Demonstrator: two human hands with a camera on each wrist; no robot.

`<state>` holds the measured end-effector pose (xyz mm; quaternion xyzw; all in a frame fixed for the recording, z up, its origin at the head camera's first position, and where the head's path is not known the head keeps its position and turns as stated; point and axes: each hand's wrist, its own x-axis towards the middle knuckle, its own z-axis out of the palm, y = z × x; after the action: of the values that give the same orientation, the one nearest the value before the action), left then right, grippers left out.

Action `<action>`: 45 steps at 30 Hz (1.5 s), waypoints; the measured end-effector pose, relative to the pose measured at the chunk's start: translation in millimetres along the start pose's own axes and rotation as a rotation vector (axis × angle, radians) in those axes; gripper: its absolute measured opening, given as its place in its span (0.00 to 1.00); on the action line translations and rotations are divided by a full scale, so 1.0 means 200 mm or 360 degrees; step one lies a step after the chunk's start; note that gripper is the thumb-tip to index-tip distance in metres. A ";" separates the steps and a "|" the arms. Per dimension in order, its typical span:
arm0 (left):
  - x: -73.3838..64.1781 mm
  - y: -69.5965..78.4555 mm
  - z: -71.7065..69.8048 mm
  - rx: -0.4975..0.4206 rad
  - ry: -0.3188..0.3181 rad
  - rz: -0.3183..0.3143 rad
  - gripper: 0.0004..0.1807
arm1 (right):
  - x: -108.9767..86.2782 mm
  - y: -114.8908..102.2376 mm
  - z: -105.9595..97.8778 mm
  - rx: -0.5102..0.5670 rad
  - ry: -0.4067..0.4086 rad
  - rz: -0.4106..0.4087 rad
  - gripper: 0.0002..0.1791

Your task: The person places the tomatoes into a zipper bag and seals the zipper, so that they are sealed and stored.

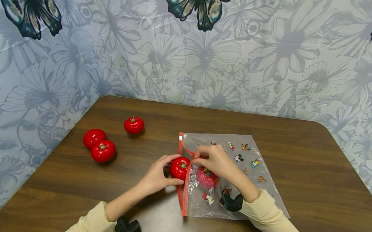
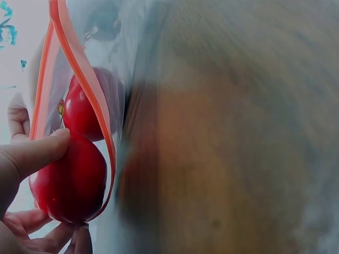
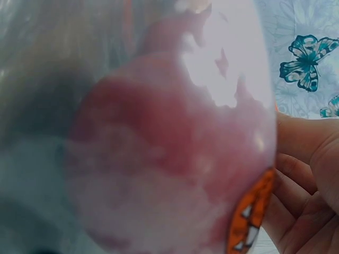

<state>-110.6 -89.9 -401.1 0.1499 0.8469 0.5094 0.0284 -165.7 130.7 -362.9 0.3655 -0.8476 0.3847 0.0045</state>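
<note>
My left hand (image 1: 157, 175) grips a red tomato (image 1: 179, 168) between thumb and fingers, at the mouth of a clear zip bag (image 1: 231, 211) with a red-orange edge and small cartoon prints. In the left wrist view that tomato (image 2: 74, 180) sits within the parted edges of the bag's mouth. My right hand (image 1: 216, 161) pinches the upper edge of the mouth and lifts it. Inside the bag lies another tomato (image 1: 207, 177), seen through the plastic; it also fills much of the right wrist view, blurred.
Three more tomatoes stand at the left of the brown wooden table (image 1: 298, 165): one farther back (image 1: 134, 125), and a pair close together, the nearer tomato (image 1: 103, 151) overlapping the other tomato (image 1: 93, 137). Behind the table hangs a flowered cloth (image 1: 207, 78) with butterflies.
</note>
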 end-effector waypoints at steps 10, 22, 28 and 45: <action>0.02 0.01 0.03 0.0009 -0.0057 0.0047 0.39 | 0.00 0.00 0.00 0.0012 -0.0002 -0.0001 0.09; 0.03 0.00 0.04 0.0050 -0.0075 0.0047 0.39 | 0.00 0.00 0.00 0.0013 -0.0007 -0.0018 0.09; 0.02 0.00 0.03 0.0011 -0.0093 0.0056 0.41 | 0.00 0.00 0.00 0.0023 -0.0015 -0.0015 0.09; -0.02 -0.01 -0.07 0.0077 0.0016 0.0175 0.20 | 0.00 -0.01 -0.01 0.0031 -0.0022 0.0001 0.08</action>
<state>-110.5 -103.9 -397.5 0.1944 0.8495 0.4904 -0.0075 -165.8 131.2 -360.8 0.3678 -0.8440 0.3904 -0.0049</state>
